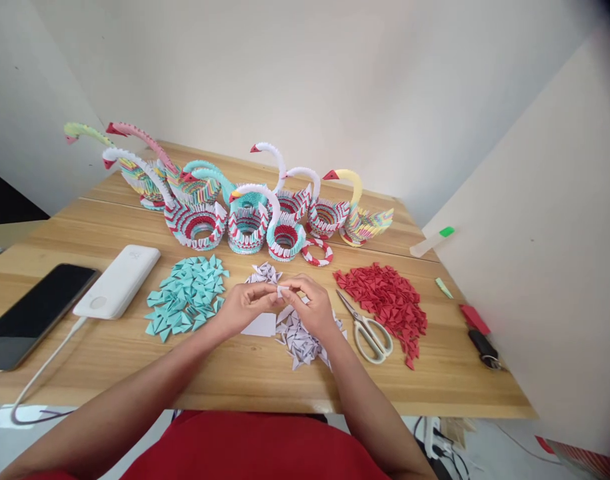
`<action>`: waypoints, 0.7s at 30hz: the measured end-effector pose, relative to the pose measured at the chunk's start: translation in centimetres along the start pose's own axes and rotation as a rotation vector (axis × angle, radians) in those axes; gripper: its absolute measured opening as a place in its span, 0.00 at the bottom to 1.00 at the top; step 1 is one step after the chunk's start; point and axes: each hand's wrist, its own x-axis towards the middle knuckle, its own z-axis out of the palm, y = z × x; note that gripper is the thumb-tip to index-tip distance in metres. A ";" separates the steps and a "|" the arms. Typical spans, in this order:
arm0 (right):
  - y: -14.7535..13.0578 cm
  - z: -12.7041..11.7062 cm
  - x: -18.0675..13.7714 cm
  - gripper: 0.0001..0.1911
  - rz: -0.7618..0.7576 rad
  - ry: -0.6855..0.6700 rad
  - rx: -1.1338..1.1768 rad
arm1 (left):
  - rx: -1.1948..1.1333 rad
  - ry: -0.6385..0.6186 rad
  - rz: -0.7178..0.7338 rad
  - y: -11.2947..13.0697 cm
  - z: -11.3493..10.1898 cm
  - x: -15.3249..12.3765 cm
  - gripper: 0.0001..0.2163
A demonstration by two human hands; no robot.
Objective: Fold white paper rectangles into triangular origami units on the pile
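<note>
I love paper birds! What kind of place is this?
Probably a home or hobby craft table: folded paper swans stand in a row, piles of teal pieces and red pieces lie ready, and scissors sit nearby.

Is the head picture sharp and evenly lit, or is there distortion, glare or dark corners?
Head view: soft, even light with faint shadows; wide-lens bending curves the table edges; dark vignette in the top right corner; mild reflection on the phone screen; hands and paper swans reasonably sharp.

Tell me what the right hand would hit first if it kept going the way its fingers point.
Probably the left hand: the right hand points leftward at it, both pinching one small white paper piece.
</note>
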 end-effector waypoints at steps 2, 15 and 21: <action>-0.1 0.0 0.1 0.06 -0.007 0.007 0.021 | -0.007 0.032 -0.012 -0.3 0.1 0.1 0.10; 0.2 -0.4 -0.1 0.07 -0.124 -0.085 -0.094 | 0.428 0.107 0.135 -0.1 -0.1 0.2 0.06; 0.0 0.2 -0.4 0.06 -0.221 -0.022 -0.136 | 0.465 0.098 0.215 -0.6 0.4 0.2 0.09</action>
